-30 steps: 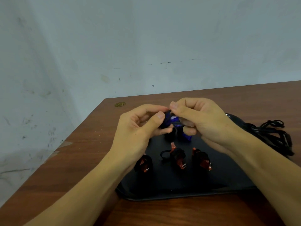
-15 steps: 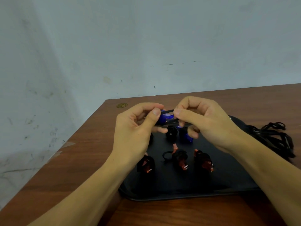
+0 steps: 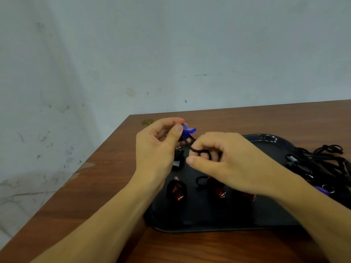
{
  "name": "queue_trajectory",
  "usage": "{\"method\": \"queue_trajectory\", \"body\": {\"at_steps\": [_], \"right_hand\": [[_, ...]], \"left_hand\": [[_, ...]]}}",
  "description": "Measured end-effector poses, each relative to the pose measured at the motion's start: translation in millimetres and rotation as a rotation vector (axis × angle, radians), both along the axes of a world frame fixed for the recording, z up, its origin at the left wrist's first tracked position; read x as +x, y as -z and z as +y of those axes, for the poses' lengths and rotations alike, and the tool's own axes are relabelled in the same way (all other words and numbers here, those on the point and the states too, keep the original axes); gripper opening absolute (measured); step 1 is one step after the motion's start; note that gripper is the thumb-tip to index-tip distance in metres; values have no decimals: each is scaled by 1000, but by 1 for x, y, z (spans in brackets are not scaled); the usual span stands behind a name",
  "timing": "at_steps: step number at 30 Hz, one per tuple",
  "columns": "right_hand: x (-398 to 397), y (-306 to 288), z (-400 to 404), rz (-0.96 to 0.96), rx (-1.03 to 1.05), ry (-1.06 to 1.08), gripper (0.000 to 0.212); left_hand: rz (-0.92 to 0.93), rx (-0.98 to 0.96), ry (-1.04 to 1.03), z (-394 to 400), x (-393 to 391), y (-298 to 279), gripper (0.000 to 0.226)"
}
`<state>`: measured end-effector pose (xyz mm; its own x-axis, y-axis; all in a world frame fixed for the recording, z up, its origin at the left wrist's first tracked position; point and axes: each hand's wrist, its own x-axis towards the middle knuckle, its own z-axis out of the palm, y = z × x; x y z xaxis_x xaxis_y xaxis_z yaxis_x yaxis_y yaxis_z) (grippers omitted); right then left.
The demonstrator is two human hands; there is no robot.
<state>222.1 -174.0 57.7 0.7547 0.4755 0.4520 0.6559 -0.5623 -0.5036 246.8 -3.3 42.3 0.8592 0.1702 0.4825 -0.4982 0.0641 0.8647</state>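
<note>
Holding a blue clip point(image 3: 188, 130) and its black cord point(image 3: 190, 146) above the tray point(image 3: 209, 215).
My left hand point(image 3: 157, 149) pinches the clip between thumb and fingertips; my right hand point(image 3: 228, 164), just beside it, curls its fingers round the cord running down from the clip. On the tray beneath lie wound bundles point(image 3: 175, 188) with red clips, and loose cords point(image 3: 322, 160) sit on the tabletop point(image 3: 106, 186) to the right.
</note>
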Motion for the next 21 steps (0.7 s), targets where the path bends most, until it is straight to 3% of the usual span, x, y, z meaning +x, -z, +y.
{"method": "queue_trajectory", "body": {"at_steps": [3, 7, 9, 12, 15, 18, 21], "right_hand": [[-6, 1, 5, -303, -149, -45, 14], [-3, 2, 7, -354, 8, -4, 10], [-6, 2, 8, -212, 225, -15, 14], [-8, 1, 14, 60, 597, -187, 28], [-8, -2, 17, 381, 955, -339, 28], [-8, -8, 18, 711, 1192, -394, 30], [-6, -7, 19, 852, 1358, -313, 37]], "left_hand": [[2, -42, -47, 7, 3, -3, 13], [-21, -55, -42, 6, 0, -7, 13], [-38, -70, -49, 3, -2, -9, 13], [-77, -24, -89, 0, -5, -10, 13], [-123, 47, -133, 0, -8, -10, 14], [-156, 70, -168, 1, -9, -12, 15], [-191, 120, -185, -1, -10, -13, 18]]}}
